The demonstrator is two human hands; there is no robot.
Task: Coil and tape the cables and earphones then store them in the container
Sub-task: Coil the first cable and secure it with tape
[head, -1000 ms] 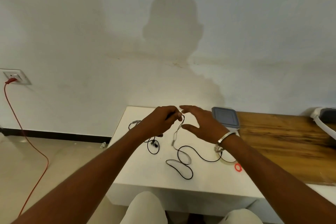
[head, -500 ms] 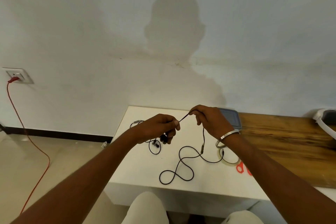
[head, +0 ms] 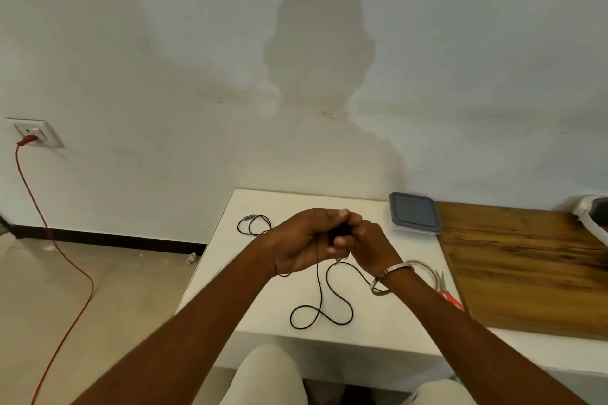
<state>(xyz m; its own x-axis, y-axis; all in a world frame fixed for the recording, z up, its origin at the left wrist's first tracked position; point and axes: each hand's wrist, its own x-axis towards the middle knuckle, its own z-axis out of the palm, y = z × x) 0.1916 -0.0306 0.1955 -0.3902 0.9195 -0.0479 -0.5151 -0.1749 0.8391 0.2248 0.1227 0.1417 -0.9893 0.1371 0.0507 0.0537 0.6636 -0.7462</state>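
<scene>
My left hand (head: 304, 240) and my right hand (head: 368, 245) meet above the white table (head: 263, 312), both closed around a small bundle of a black cable (head: 320, 312). The rest of that cable hangs down and lies in a loose loop near the table's front edge. A second black cable (head: 254, 224) lies coiled at the table's far left. The container (head: 414, 213), clear with a grey lid on, stands at the back right of the white table. A roll of clear tape (head: 424, 268) lies behind my right wrist, partly hidden.
Red-handled scissors (head: 449, 293) lie beside the tape. A wooden board (head: 526, 263) covers the surface to the right, with a white device (head: 592, 219) at its far corner. A red cord (head: 42, 223) runs from a wall socket down across the floor at left.
My hands have come together from holding a stretched length of cable apart. The cable is now bunched between them, and its loop on the table has shifted.
</scene>
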